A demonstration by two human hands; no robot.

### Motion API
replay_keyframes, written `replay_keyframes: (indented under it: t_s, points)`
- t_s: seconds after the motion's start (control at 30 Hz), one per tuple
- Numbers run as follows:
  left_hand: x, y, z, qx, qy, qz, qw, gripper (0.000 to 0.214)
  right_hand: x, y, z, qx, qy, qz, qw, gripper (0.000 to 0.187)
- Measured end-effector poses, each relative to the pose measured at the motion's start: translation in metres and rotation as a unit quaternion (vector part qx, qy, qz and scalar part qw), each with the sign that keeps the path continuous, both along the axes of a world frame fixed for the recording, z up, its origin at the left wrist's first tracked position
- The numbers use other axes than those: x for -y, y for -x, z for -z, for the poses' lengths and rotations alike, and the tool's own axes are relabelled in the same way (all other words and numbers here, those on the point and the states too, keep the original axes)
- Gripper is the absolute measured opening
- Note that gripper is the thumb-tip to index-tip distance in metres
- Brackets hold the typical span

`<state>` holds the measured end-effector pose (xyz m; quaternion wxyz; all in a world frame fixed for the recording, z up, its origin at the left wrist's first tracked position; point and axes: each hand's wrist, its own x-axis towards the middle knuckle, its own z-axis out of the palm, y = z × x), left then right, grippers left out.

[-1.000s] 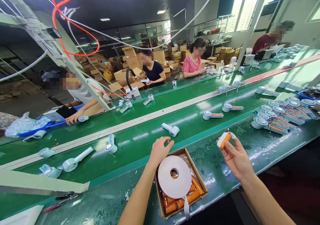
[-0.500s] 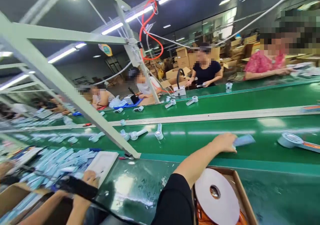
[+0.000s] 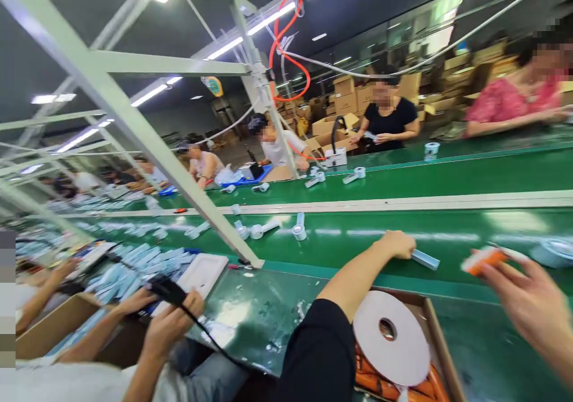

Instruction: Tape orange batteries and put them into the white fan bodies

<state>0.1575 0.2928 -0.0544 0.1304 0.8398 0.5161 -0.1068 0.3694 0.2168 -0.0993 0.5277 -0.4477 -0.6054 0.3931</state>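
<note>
My left hand [image 3: 400,245], at the end of a black sleeve, reaches over the green conveyor belt. Its fingers are closed on a light-blue handle-shaped piece [image 3: 425,260], which sticks out to the right; the gripped end is hidden. My right hand [image 3: 532,297] comes in from the right edge, blurred. Between its thumb and fingers is an orange-and-white piece [image 3: 486,262], too smeared to name. Just beyond that hand, a round pale-blue part [image 3: 555,251] rests on the belt.
Below my left arm, a cardboard box [image 3: 441,336] holds a white reel [image 3: 369,336] and orange items. Several blue round-headed devices [image 3: 299,228] lie on the belt. At left, a co-worker's hands [image 3: 172,324] hold a black cable tool. A slanted metal post [image 3: 192,181] stands near.
My right hand has come into view with the orange-and-white piece. My left hand still grips the light-blue piece, which now tilts down to the right. The view has shifted somewhat left.
</note>
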Motion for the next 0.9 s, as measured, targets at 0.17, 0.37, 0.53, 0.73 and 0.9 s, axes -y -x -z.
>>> replay_keyframes:
  t_s: [0.17, 0.37, 0.53, 0.73, 0.9]
  points:
    - [-0.011, -0.070, 0.012, 0.131, -0.044, 0.003, 0.990, 0.038, -0.055, 0.009, -0.005, 0.147, -0.006, -0.058, 0.987, 0.047]
    - [-0.008, -0.057, 0.018, 0.202, -0.052, -0.059, 0.976, 0.030, -0.074, 0.026, 0.006, 0.271, -0.035, -0.099, 0.957, 0.039]
    - [-0.029, 0.004, 0.008, 0.207, -0.030, -0.113, 0.971, 0.036, -0.077, 0.025, 0.001, 0.408, -0.039, -0.122, 0.904, 0.038]
    - [-0.059, 0.017, 0.006, 0.203, 0.006, -0.107, 0.973, 0.033, -0.082, 0.031, -0.010, 0.524, -0.014, -0.127, 0.842, 0.037]
    - [-0.060, 0.008, 0.009, 0.188, 0.002, -0.106, 0.976, 0.033, -0.080, 0.043, -0.010, 0.581, 0.024, -0.107, 0.806, 0.039]
